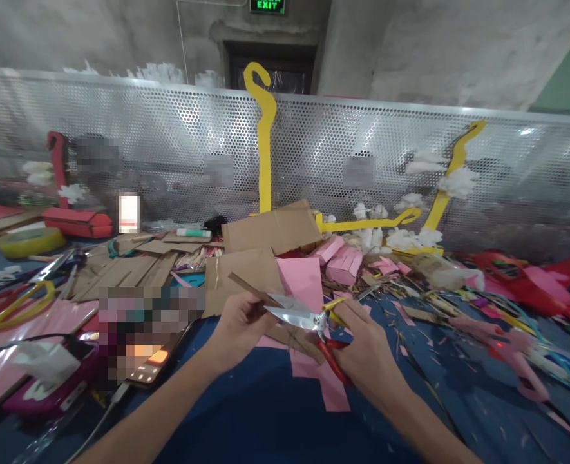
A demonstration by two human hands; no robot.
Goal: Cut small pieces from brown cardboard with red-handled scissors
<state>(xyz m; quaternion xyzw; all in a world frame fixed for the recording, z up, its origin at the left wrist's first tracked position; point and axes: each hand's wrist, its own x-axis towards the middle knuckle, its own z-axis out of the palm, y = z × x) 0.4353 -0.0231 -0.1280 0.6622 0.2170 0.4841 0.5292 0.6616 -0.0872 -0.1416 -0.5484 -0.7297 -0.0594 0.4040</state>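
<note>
My right hand (pixel 366 351) grips scissors (pixel 299 316) with one yellow and one red handle. Their blades are parted and point left toward my left hand (pixel 239 328). That hand is closed on a narrow cardboard strip (pixel 246 285), whose free end sticks up to the left; the blades lie beside its lower end, and I cannot tell whether they touch it. Pink paper pieces (pixel 335 393) lie below the scissors. Behind my hands are a pink sheet (pixel 304 283) and a piece of brown cardboard (pixel 241 277).
A pink glue gun (pixel 511 361) with a lit red spot lies at right. At left are a phone (pixel 144 367), a second pair of scissors (pixel 28 303) and a tape roll (pixel 28 241). Yellow hook-topped shapes (pixel 264 154) stand before a perforated metal panel (pixel 178 129).
</note>
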